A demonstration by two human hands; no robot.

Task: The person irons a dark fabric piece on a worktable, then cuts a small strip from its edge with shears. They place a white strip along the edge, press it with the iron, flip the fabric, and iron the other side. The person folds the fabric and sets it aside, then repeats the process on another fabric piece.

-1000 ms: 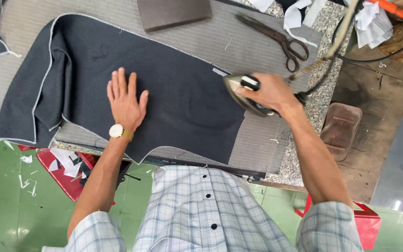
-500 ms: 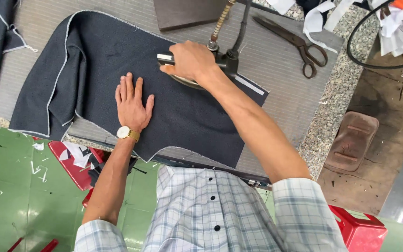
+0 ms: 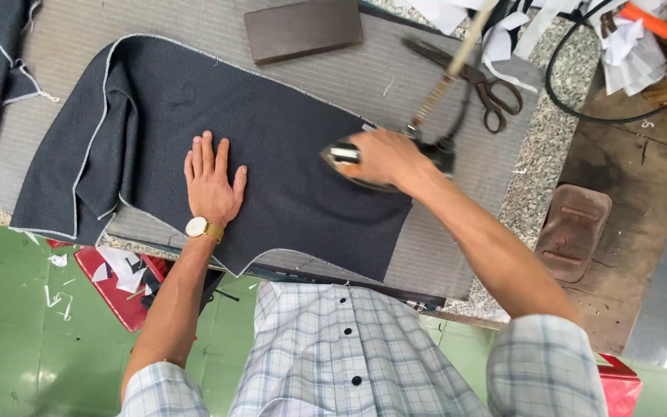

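Two hands are engaged: the left hand (image 3: 211, 181) is pressed flat and open on the dark fabric (image 3: 272, 154). The iron (image 3: 357, 164) is gripped by the right hand (image 3: 386, 158) near the fabric's right edge. Since the earlier frame, the iron has been moved rightward and toward the worktop's (image 3: 426, 85) near edge.

light: bright, even | shadows: soft | blur: slight motion | glare: none

The dark grey cloth (image 3: 272, 154) lies flat on the striped grey board, pale stitching along its edges and its left end folded over on itself. The iron (image 3: 360, 166), metal with a dark handle, sits sole-down on the cloth's right part, its cord rising behind.
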